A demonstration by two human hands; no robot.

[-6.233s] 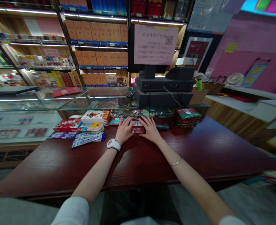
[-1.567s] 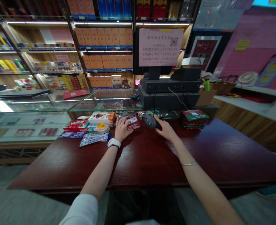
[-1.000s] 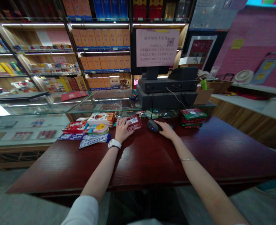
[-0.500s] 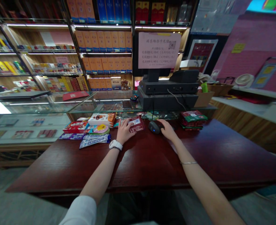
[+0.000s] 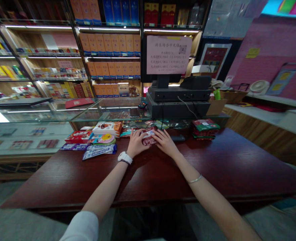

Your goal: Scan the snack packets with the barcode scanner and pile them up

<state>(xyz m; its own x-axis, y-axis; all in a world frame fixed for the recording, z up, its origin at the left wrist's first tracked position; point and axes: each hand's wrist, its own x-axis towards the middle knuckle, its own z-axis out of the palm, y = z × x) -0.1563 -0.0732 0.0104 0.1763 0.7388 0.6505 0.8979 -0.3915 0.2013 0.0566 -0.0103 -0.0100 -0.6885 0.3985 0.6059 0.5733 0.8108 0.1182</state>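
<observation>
A small red packet (image 5: 149, 137) with a white label sits at the far middle of the dark red wooden table (image 5: 163, 174). My left hand (image 5: 136, 144), with a white watch on the wrist, grips the packet's left end. My right hand (image 5: 166, 142) closes its fingers on the right end. Just right of my right hand a dark handheld scanner (image 5: 177, 138) lies on the table, with no hand on it.
Snack packets (image 5: 100, 142) lie in a heap at the left of the table. A stack of red and green packets (image 5: 204, 128) stands at the right. Behind are a black till (image 5: 178, 100), a glass counter (image 5: 107, 112) and shelves of boxes (image 5: 110, 43).
My right hand has let go of the scanner, which now lies on the table, and moved left onto the red packet. My left hand stays on the packet.
</observation>
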